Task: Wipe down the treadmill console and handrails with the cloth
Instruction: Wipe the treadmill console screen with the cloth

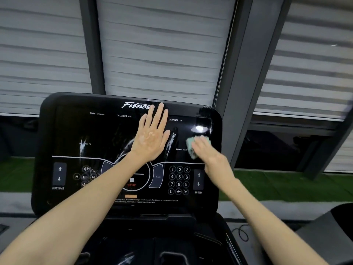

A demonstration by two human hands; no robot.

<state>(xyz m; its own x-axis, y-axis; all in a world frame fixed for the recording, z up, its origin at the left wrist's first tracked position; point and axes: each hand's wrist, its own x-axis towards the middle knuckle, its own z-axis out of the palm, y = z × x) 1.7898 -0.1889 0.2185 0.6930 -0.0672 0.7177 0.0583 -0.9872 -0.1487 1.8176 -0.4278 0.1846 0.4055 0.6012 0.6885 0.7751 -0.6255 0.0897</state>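
Console (63,131) labels: Fitnes…, TIME, CALORIES, DISTANCE, SPEED, INCLINE, MODE, STOP; keypad (179,180) 0–9, OK

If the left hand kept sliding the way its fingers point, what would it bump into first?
The left hand lies flat on the console, fingers pointing up the screen. Its fingertips nearly reach the console's top rim, so it would slide off there first. The blind lies beyond, probably well behind.

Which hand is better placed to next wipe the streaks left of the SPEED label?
The right hand: the green cloth is under it on the console, beside those streaks; the left hand lies flat, bare.
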